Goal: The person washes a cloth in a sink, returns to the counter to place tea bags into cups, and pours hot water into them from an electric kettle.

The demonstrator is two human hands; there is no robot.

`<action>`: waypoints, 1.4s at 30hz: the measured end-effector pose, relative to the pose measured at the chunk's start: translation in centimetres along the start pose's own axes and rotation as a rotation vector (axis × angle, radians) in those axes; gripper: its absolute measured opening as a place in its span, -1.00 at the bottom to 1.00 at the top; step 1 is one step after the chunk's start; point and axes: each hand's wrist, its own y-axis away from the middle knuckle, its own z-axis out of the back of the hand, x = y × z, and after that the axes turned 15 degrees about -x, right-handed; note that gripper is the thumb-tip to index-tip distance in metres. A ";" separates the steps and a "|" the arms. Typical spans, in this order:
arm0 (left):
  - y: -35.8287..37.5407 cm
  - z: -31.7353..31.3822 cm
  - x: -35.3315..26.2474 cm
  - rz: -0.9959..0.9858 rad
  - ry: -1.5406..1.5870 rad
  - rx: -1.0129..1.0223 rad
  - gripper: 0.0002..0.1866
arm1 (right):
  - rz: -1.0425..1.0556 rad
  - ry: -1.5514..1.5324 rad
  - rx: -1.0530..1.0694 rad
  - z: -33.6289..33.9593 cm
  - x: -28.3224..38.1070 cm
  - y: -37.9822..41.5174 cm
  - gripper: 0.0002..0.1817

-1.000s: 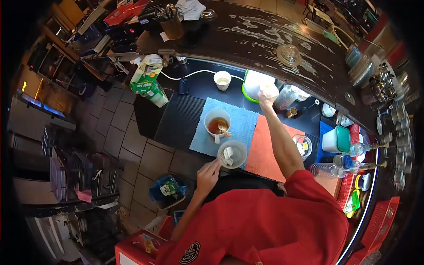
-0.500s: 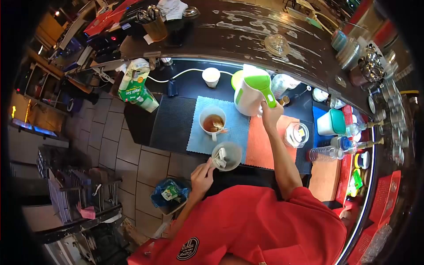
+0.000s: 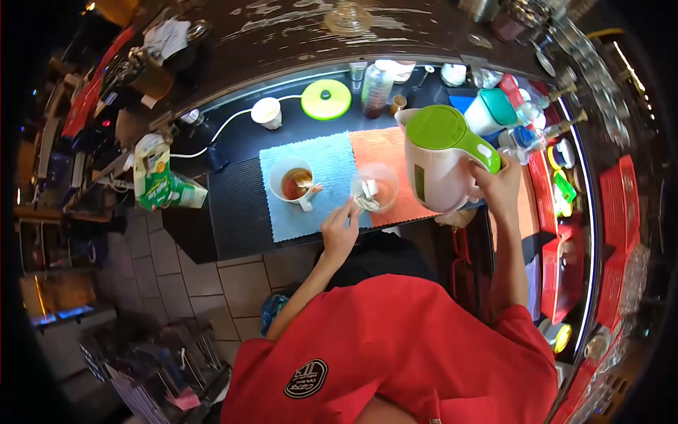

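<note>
My right hand is closed round the green handle of a white electric kettle with a green lid, raised at the right side of the mats. With its fingers closed, my left hand grips a translucent plastic cup at its near left side. White tea bags lie inside this cup, which is over the orange mat. To its left, a second translucent cup stands on the blue mat, holding brown tea and what looks like a tea bag.
A round green kettle base and a white paper cup are at the back of the counter, with a white cord running left. A green-and-white carton stands far left. Bottles and a teal-lidded tub line the back right.
The kettle has moved off its base toward me and to the right, and the base now shows. My left hand has carried the tea bag cup onto the orange mat. The view has turned right.
</note>
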 end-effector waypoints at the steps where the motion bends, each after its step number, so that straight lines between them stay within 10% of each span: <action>1: -0.3 -0.8 0.1 0.021 -0.003 0.022 -0.56 | 0.015 0.022 -0.016 1.0 -0.3 -0.1 -0.82; 10: -2.2 -6.3 0.3 0.166 0.072 0.099 -0.53 | 0.093 0.293 0.150 4.7 -2.0 -1.6 -0.79; 20: -4.0 -5.9 -1.0 -0.136 -0.125 -0.071 -0.59 | 0.386 0.532 0.359 0.4 -4.5 -2.9 -0.72; 42: -3.2 -5.8 0.0 0.579 0.260 0.087 -0.66 | 0.411 0.771 0.524 -2.7 0.9 -3.6 -0.64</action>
